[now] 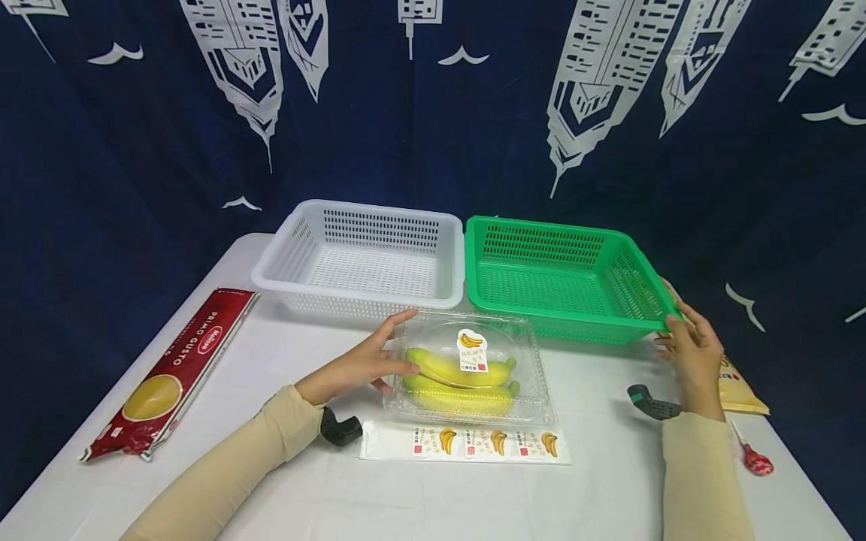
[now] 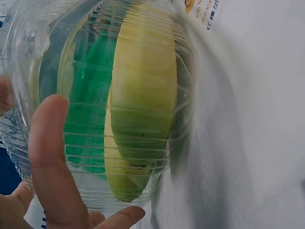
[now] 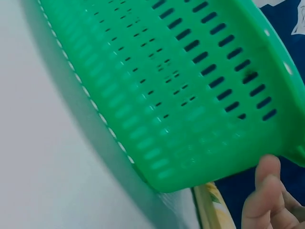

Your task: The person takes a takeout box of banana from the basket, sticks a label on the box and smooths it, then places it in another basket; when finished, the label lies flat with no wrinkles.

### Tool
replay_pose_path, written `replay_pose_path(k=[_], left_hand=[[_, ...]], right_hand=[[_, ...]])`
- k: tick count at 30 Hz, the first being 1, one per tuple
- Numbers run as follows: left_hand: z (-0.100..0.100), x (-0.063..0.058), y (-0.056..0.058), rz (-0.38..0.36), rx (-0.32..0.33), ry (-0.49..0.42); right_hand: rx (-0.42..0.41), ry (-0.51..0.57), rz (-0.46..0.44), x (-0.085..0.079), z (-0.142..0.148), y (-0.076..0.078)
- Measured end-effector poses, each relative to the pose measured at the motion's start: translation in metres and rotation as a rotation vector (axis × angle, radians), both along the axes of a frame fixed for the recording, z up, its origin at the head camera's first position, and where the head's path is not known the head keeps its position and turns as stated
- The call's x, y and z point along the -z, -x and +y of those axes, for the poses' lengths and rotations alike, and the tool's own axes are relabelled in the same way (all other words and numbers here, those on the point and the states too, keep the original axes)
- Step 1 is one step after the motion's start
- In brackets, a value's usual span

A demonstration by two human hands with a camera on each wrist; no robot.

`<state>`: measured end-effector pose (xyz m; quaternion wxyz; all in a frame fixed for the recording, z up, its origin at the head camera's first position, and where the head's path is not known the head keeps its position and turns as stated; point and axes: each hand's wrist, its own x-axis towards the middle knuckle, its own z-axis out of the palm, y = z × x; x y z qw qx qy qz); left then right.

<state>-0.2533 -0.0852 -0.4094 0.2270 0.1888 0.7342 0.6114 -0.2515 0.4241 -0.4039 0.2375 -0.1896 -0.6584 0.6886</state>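
Well, our left hand (image 1: 365, 367) is spread against the clear box (image 1: 532, 368) of bananas (image 1: 456, 400) on the tabletop (image 1: 304, 496), probably steadying it. Our right hand (image 1: 697, 357)'s at the green basket (image 1: 568, 324)'s corner, but we can't tell if that grip's clamped.

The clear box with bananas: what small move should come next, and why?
Perhaps bring the right hand to the free end of the clear box: the left hand touches its left end, while the right is at the green basket's corner.
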Motion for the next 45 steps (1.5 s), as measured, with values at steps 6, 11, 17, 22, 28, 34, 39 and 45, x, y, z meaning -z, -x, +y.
replay_pose_path(k=[6,11,17,22,28,34,39,45], left_hand=[[0.0,0.0,0.001,-0.003,0.006,-0.001],[0.001,0.0,0.001,-0.005,0.003,-0.001],[0.0,-0.002,0.0,-0.018,-0.017,-0.014],[0.001,-0.003,-0.002,-0.023,-0.03,-0.006],[0.001,-0.007,-0.005,-0.056,-0.029,-0.008],[0.003,-0.011,-0.01,-0.065,-0.011,-0.012],[0.004,-0.016,-0.014,-0.053,0.011,-0.011],[0.004,-0.022,-0.022,-0.04,0.04,-0.028]], right_hand=[[-0.067,0.084,0.029,0.004,-0.002,0.004],[-0.048,0.103,0.038,0.006,-0.004,0.006],[-0.053,0.084,0.043,0.009,-0.006,0.006],[-0.069,0.086,0.064,0.011,-0.007,0.006],[-0.056,0.069,0.049,0.011,-0.008,0.007],[-0.055,0.074,0.041,0.012,-0.007,0.008],[-0.064,0.067,0.042,0.012,-0.006,0.007],[-0.069,0.065,0.053,0.012,-0.009,0.007]])
